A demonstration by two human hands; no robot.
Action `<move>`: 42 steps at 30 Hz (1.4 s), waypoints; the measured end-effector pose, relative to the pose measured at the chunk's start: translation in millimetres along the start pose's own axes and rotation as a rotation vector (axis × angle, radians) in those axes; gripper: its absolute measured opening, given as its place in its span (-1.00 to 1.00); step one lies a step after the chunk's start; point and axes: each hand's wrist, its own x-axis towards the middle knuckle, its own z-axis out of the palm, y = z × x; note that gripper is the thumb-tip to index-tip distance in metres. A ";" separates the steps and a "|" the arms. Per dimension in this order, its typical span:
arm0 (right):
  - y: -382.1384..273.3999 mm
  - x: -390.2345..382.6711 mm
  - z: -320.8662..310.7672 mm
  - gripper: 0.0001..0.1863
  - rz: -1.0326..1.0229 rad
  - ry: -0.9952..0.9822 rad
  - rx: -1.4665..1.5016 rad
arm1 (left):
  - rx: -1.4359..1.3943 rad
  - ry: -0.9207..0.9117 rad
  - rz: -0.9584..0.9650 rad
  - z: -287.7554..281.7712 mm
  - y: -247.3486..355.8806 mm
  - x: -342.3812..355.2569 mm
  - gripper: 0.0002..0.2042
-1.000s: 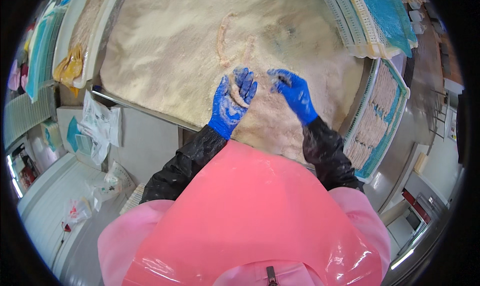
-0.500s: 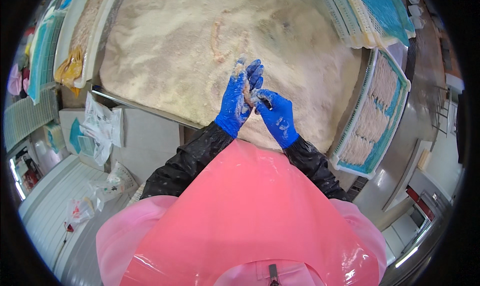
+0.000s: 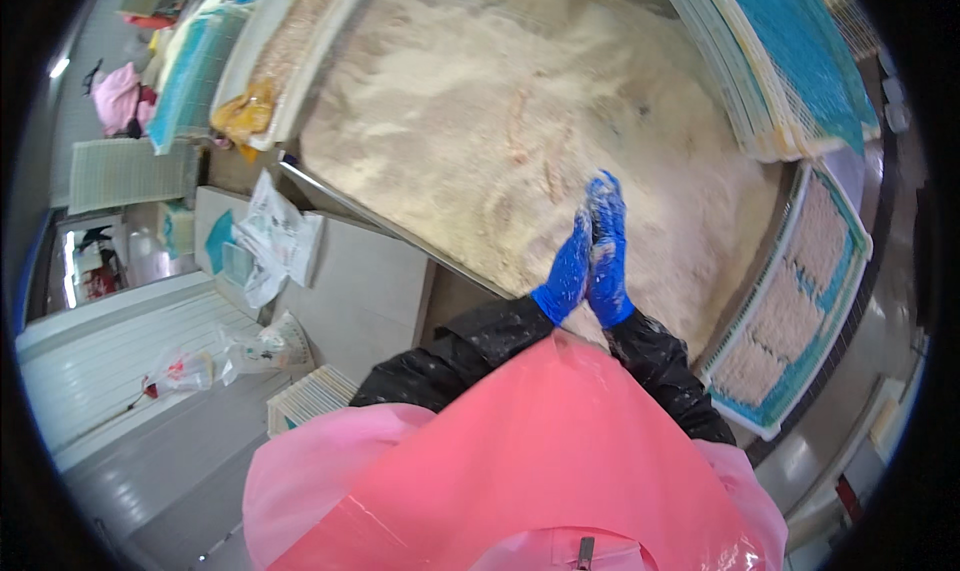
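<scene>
My left hand (image 3: 568, 271) and my right hand (image 3: 608, 256), both in blue gloves dusted with pale crumbs, press palm to palm above a wide metal tray (image 3: 385, 229). Their fingers are straight, closed up and pointing away from me. Whatever lies between the palms is hidden. Pale crumbs (image 3: 430, 161) fill the tray in uneven mounds. Beyond my fingertips, a pinkish, crumb-coated strip (image 3: 518, 126) lies on the crumbs, and a second, fainter strip (image 3: 554, 171) is partly buried nearer my hands.
At the right, a rack (image 3: 768, 431) holds rows of pale coated pieces (image 3: 785, 326) on blue mesh. Stacked white trays (image 3: 735, 81) stand behind it. A white tub (image 3: 300, 111) with an orange glove (image 3: 245, 116) is at the far left. Plastic bags (image 3: 278, 236) lie left of the tray.
My hands have come together palm to palm; earlier my left held a pinkish strip that my right fingers pinched. The whole view has shifted, with the tray now farther right and lower.
</scene>
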 end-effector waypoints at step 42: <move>169.9 447.5 282.0 -0.75 -0.050 -0.331 -0.244 | -1.001 0.111 0.321 -236.3 125.7 61.7 -0.60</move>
